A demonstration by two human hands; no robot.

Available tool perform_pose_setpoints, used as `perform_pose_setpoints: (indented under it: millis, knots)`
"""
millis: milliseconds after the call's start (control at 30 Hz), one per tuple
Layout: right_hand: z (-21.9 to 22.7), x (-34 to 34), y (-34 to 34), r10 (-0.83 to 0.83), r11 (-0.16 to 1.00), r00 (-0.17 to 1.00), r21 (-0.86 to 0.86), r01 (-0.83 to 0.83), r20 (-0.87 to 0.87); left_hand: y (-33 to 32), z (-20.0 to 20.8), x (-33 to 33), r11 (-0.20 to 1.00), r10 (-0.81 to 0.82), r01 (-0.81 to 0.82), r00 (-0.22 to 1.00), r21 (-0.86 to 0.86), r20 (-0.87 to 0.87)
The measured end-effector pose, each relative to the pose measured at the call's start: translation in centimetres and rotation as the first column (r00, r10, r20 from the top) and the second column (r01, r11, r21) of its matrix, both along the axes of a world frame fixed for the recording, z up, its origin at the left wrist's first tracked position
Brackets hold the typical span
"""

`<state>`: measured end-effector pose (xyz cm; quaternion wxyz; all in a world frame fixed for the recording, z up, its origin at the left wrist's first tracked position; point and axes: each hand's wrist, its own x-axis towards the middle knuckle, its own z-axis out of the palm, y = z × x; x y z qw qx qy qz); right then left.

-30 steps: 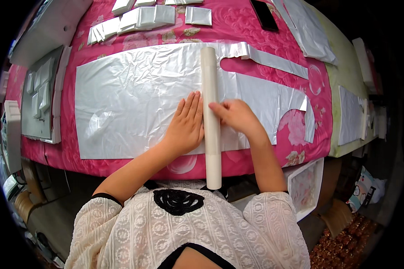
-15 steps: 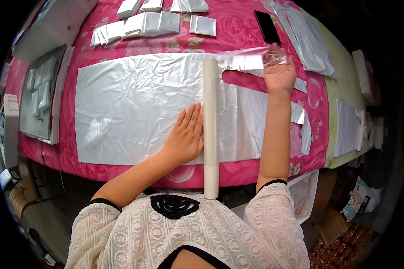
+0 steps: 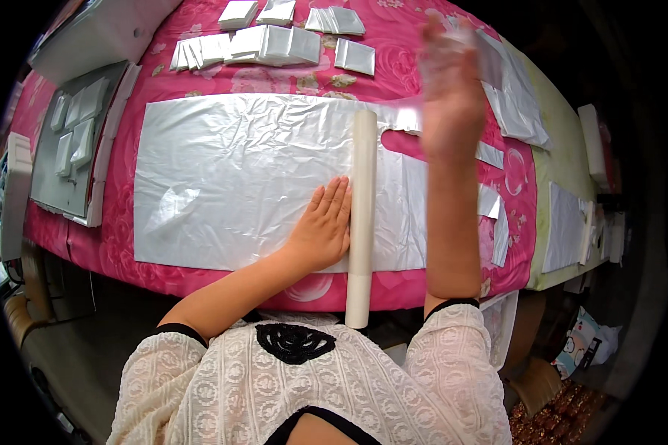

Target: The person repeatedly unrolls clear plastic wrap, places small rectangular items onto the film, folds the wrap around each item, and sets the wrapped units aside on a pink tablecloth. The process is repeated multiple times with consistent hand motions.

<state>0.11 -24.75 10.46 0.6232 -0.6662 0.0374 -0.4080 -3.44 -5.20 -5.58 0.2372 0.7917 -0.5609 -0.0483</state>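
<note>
A large silvery plastic bag [image 3: 230,178] with cut-out handles lies flat and slightly wrinkled across the cloth. My left hand [image 3: 323,226] rests flat on it, fingers stretched out, its edge against a long pale tube [image 3: 362,215]. That tube lies across the bag from its far edge toward me, its near end jutting past the table edge. Over the bag's handle end, my right hand [image 3: 456,93] is raised and smeared by motion. Something clear and shiny seems to be at its fingers, but I cannot make it out. My right forearm hides part of the handles.
Folded silvery packets [image 3: 274,44] sit in rows at the far side on the pink flowered cloth [image 3: 401,52]. More silvery sheets [image 3: 523,111] lie at the right. On the left are a grey board [image 3: 78,141] with small white packets and a white box [image 3: 104,41].
My right hand has lifted away from the bag's handle, toward the far side, and is now blurred. My left hand stays flat beside the tube. The whole view has shifted slightly.
</note>
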Motion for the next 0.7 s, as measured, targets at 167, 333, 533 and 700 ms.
perform_pose_setpoints:
  millis: [167, 333, 533, 700]
  knots:
    - [-5.2, 7.2, 17.6, 0.269, 0.92, 0.941, -0.235, -0.314, -0.206, 0.0, -0.8, 0.1, 0.99, -0.015, 0.018, 1.0, -0.139, 0.021]
    - [-8.7, 9.1, 28.0, 0.457, 0.546, 0.43, -0.135, -0.827, -0.779, -0.8, -2.4, -0.5, 0.997, 0.026, -0.018, 0.992, -0.071, 0.124]
    - [-8.2, 6.9, 32.9, 0.419, 0.565, 0.849, -0.639, -0.521, -0.322, -0.8, -1.4, -0.6, 0.999, 0.007, -0.014, 0.992, 0.052, 0.124]
    - [-3.7, 5.8, 25.0, 0.747, 0.523, 0.631, -0.401, -0.752, -0.21, -0.7, -2.5, -0.4, 0.979, 0.103, -0.091, 0.993, -0.182, 0.058]
